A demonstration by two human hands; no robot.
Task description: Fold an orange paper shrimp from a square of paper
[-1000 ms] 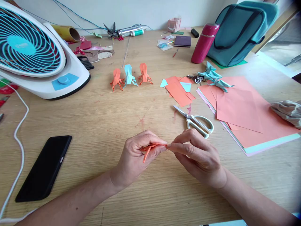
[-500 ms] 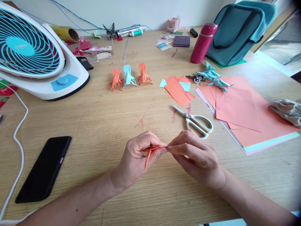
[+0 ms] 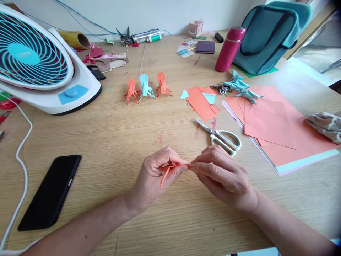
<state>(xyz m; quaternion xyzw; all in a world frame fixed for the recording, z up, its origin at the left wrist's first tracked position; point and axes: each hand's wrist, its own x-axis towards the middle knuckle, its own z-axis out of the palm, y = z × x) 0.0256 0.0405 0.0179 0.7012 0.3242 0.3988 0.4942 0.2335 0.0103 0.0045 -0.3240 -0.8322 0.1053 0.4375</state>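
Observation:
A small folded orange paper figure [image 3: 165, 175] is pinched between thumb and forefinger of my left hand [image 3: 154, 174], with a narrow limb sticking out below. My right hand [image 3: 223, 176] pinches the figure's right tip, its fingers meeting my left fingertips. Part of the paper is hidden inside the fingers. Just beyond my right hand lie white-handled scissors [image 3: 226, 139], blades slightly apart. Farther back stand two orange origami figures [image 3: 131, 90] and a light blue one [image 3: 144, 86] between them. Orange paper pieces [image 3: 201, 103] lie behind the scissors.
At right, large orange sheets [image 3: 269, 121] lie stacked, with light blue origami figures [image 3: 237, 83] on their far corner. A pink bottle [image 3: 230, 49] and teal bag [image 3: 266, 39] stand behind. On the left are a fan [image 3: 80, 89], a black phone [image 3: 50, 192] and a white cable [image 3: 22, 160].
The limb of the orange figure has swung slightly up and left. Both hands keep their pinch, with only small shifts of the fingers.

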